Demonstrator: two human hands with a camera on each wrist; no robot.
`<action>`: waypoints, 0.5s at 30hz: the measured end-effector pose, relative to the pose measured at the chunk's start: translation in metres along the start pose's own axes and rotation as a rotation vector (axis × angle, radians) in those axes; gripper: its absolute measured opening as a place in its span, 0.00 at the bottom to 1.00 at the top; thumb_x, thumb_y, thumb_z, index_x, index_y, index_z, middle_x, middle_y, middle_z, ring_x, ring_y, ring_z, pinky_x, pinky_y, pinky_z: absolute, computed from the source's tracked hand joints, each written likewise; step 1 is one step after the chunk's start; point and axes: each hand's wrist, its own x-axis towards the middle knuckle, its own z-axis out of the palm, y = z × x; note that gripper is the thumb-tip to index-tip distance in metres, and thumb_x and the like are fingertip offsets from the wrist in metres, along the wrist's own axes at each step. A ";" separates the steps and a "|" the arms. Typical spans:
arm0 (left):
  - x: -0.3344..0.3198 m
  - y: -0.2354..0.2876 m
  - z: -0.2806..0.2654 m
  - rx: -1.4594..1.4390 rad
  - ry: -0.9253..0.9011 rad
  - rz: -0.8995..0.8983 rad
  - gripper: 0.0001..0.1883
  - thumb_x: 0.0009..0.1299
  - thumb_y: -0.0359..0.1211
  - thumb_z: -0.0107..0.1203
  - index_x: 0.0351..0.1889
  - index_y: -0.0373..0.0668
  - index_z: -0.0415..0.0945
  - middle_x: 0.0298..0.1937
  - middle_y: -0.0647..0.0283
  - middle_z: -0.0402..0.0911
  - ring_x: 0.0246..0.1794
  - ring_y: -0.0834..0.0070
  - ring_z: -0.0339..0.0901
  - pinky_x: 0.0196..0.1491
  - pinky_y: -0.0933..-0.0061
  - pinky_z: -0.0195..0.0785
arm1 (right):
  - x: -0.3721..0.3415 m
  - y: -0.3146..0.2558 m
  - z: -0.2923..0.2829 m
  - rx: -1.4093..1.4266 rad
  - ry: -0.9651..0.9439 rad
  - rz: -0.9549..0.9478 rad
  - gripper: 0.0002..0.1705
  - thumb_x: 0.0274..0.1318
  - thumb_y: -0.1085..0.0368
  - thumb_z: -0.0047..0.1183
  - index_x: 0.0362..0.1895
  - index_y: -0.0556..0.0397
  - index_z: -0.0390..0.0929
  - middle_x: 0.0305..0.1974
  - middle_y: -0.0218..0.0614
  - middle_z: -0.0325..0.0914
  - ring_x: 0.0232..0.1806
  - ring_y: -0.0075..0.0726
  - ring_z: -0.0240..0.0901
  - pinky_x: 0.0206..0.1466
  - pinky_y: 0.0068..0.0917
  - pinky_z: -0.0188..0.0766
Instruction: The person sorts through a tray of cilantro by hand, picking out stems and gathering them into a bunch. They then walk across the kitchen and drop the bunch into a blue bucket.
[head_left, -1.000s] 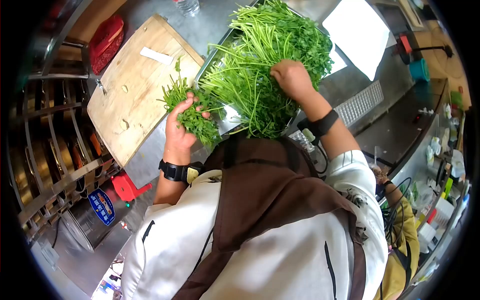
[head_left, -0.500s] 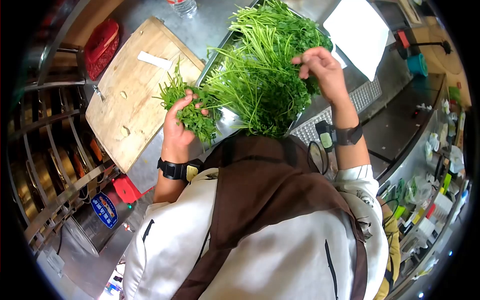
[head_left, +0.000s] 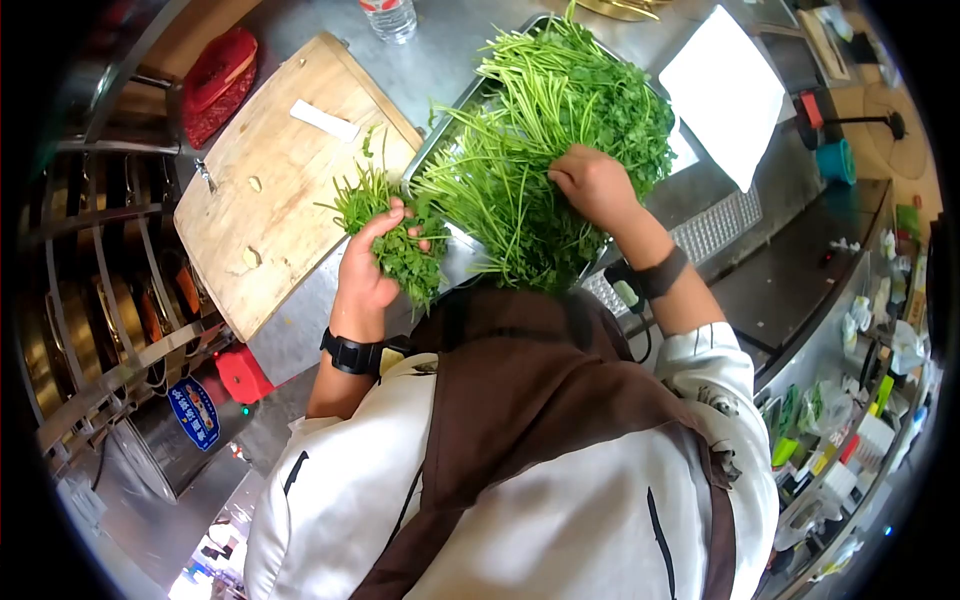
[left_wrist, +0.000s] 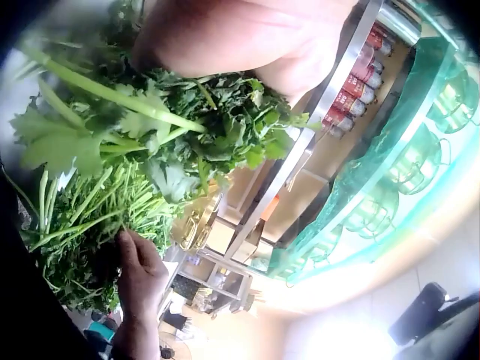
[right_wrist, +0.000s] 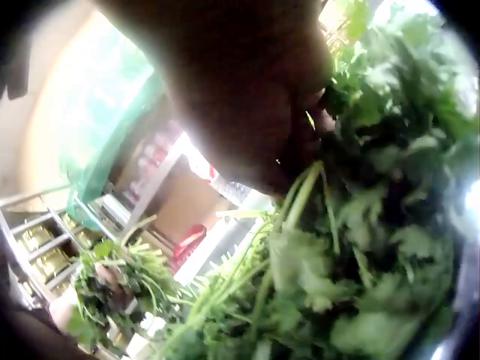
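Observation:
In the head view, my left hand [head_left: 372,258] grips a small bunch of coriander [head_left: 408,262] beside the cutting board's near right corner. Its cut stems point up and left, with leaves hanging below the fingers. A metal tray [head_left: 440,135] holds a large heap of coriander [head_left: 545,110], stems toward the left and leaves to the right. Over the heap's right side, my right hand [head_left: 597,188] has its fingers curled and pinches coriander stems. The left wrist view shows that right hand [left_wrist: 141,274] with thumb and finger together at a stem.
A wooden cutting board [head_left: 290,190] bears a white strip [head_left: 324,120] and small pale pieces. Around it stand a red bag [head_left: 218,85] and a water bottle [head_left: 392,18]. White sheets [head_left: 725,95] lie right of the tray, near a perforated metal strip [head_left: 715,225].
Half a second ago my right hand was off to the right with fingers loosened. It has come back left onto the heap, fingers curled. My left hand keeps its bunch.

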 end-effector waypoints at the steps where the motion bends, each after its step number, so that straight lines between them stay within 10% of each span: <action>1: -0.001 0.000 -0.002 -0.004 -0.001 0.010 0.16 0.58 0.29 0.56 0.45 0.40 0.68 0.36 0.61 0.72 0.32 0.71 0.70 0.35 0.66 0.67 | 0.000 -0.003 -0.008 0.157 0.073 0.082 0.03 0.45 0.66 0.55 0.26 0.51 0.78 0.25 0.37 0.73 0.29 0.45 0.72 0.33 0.35 0.69; 5: -0.002 -0.002 -0.004 -0.004 0.020 0.003 0.13 0.58 0.29 0.55 0.42 0.42 0.72 0.36 0.64 0.73 0.32 0.72 0.69 0.34 0.68 0.68 | -0.002 -0.001 -0.032 0.488 0.046 0.303 0.10 0.51 0.63 0.55 0.24 0.57 0.77 0.22 0.39 0.72 0.22 0.38 0.69 0.28 0.29 0.67; 9: -0.001 0.000 0.002 0.012 0.032 0.019 0.13 0.58 0.29 0.55 0.42 0.43 0.72 0.35 0.65 0.73 0.31 0.73 0.69 0.34 0.68 0.67 | 0.002 0.001 -0.054 0.694 -0.463 0.598 0.13 0.52 0.63 0.55 0.21 0.59 0.77 0.17 0.36 0.70 0.18 0.34 0.66 0.24 0.27 0.64; 13: 0.000 0.000 0.008 -0.017 -0.014 0.023 0.12 0.57 0.29 0.55 0.40 0.44 0.71 0.34 0.66 0.72 0.31 0.74 0.69 0.34 0.69 0.66 | 0.007 0.024 -0.034 0.392 0.153 0.365 0.05 0.49 0.68 0.56 0.28 0.56 0.79 0.25 0.38 0.74 0.25 0.37 0.71 0.29 0.27 0.67; 15: -0.001 0.000 0.009 -0.005 0.013 0.015 0.12 0.57 0.29 0.55 0.40 0.44 0.71 0.34 0.66 0.72 0.31 0.75 0.69 0.34 0.69 0.66 | 0.012 0.026 -0.020 0.328 0.146 0.258 0.05 0.47 0.71 0.52 0.31 0.53 0.79 0.29 0.40 0.74 0.29 0.41 0.72 0.32 0.30 0.69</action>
